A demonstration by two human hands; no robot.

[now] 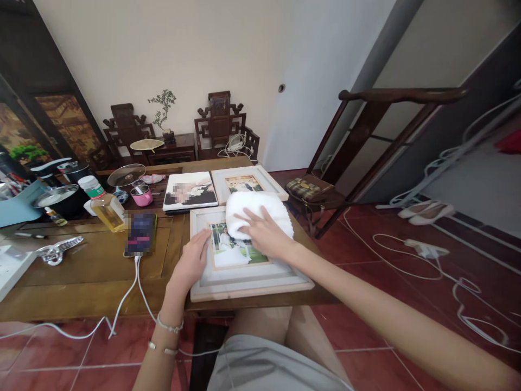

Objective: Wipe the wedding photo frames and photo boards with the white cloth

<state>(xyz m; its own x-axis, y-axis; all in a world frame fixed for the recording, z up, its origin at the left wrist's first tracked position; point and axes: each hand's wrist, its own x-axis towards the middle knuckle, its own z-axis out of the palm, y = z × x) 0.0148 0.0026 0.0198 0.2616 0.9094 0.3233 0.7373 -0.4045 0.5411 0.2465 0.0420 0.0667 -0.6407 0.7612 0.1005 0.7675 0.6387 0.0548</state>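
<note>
A pale picture frame (252,282) lies flat at the table's near edge, around a photo (232,250) of people outdoors. My left hand (195,258) rests on the left side of this frame, its fingers stretched out and touching the photo's border. On the upper right of the frame sits a fluffy white cloth (260,203), which covers part of the photo. My right hand (264,233) presses on the cloth from above with its fingers spread. Behind lie a second pale frame (274,182) and a photo panel (191,190).
Left on the wooden table (93,277) are a charging phone (140,233), a bottle of yellow liquid (108,209), a pink mug (141,196), a pot (57,198) and a silver hair clip (59,250). A chair (366,125) holding a plaid bag (309,187) stands right. Cables (391,255) cross the floor.
</note>
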